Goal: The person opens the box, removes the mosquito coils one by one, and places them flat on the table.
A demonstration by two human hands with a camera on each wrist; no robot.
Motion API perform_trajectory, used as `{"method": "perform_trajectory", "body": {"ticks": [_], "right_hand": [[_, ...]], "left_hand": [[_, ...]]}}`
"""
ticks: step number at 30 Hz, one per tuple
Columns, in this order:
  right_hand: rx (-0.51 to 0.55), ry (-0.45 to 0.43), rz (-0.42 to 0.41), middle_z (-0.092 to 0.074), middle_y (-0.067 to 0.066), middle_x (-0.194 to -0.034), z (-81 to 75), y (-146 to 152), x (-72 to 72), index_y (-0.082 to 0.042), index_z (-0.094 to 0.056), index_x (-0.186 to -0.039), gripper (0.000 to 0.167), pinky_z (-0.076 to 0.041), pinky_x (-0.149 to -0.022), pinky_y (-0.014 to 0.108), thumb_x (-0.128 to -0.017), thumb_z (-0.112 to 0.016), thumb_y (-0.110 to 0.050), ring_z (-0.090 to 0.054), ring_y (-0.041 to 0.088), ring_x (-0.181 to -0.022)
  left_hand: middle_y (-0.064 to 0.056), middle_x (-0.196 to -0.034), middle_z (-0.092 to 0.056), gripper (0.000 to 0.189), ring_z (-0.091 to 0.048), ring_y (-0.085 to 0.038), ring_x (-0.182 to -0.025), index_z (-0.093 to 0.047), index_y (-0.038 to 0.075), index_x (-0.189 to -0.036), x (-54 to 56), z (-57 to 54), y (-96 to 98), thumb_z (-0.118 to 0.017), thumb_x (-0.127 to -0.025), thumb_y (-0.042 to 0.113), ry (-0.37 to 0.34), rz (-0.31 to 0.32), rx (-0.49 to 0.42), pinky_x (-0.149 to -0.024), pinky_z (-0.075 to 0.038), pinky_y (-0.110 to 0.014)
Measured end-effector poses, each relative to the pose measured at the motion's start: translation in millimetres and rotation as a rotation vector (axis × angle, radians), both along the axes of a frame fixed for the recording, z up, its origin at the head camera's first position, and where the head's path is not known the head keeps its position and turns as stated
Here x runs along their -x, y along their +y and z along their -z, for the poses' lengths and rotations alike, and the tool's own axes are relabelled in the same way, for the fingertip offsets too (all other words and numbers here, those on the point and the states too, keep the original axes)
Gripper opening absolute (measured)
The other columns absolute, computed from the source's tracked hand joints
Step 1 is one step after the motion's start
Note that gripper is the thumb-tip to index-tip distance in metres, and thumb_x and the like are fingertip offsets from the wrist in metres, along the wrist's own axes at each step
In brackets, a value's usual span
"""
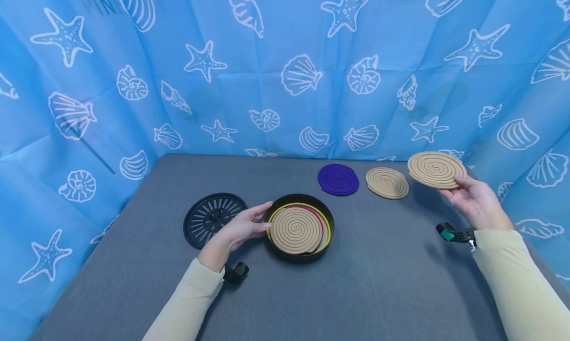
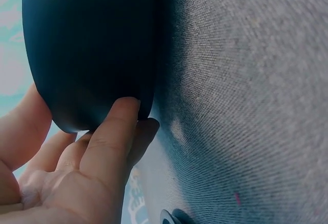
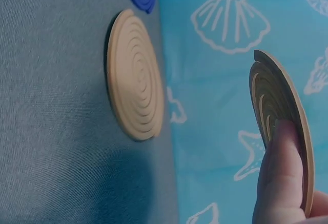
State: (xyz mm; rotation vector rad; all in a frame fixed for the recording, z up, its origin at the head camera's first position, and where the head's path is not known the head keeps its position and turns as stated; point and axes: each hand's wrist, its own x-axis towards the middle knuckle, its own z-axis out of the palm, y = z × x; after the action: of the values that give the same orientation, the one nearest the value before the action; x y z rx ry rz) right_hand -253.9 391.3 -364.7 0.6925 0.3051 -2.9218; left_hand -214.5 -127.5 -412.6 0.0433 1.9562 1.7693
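Note:
My left hand (image 1: 242, 227) holds the left side of a round black container (image 1: 299, 258), its thumb at the rim and fingers against the outer wall (image 2: 92, 49). A tan spiral coaster (image 1: 296, 229) lies on top inside, with yellow and magenta edges showing under it. At the far right, my right hand (image 1: 478, 202) pinches another tan spiral coaster (image 1: 435, 168), raised and tilted above the table. The right wrist view shows the underside of this held coaster (image 3: 269, 98) with a finger pressed on it.
A tan spiral coaster (image 1: 387, 182) and a dark blue one (image 1: 338, 179) lie flat toward the back of the grey table (image 1: 378, 291). A slotted black disc (image 1: 196, 227) with a small central loop lies left of the container. A blue shell-print curtain (image 1: 267, 83) hangs behind the table.

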Motion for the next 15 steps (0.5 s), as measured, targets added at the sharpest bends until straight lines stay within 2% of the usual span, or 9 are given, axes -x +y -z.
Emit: {"method": "perform_trajectory", "body": {"ticks": [6,15], "right_hand": [[0.021,-0.035,0.038,-0.045,-0.011,-0.141,1.9,7,1.5,-0.054,-0.018,-0.143,0.069,-0.029,-0.113,0.035,-0.102,-0.047,-0.007,-0.039,0.007,-0.133],[0.056,-0.068,0.078,-0.046,-0.014,-0.139,10.7,18,9.7,-0.057,-0.022,-0.14,0.063,-0.028,-0.113,0.034,-0.103,-0.045,-0.011,-0.039,0.003,-0.131]], "left_hand": [[-0.012,-0.159,-0.023,0.059,-0.027,-0.032,-0.142,-0.035,0.016,-0.152,0.5,-0.7,0.5,-0.054,-0.098,0.003,0.0,0.001,0.005,-0.108,-0.036,-0.049],[-0.012,-0.159,-0.023,0.059,-0.026,-0.032,-0.143,-0.035,0.015,-0.152,0.5,-2.8,0.4,-0.054,-0.098,0.002,0.003,0.013,-0.015,-0.109,-0.035,-0.049]]}}
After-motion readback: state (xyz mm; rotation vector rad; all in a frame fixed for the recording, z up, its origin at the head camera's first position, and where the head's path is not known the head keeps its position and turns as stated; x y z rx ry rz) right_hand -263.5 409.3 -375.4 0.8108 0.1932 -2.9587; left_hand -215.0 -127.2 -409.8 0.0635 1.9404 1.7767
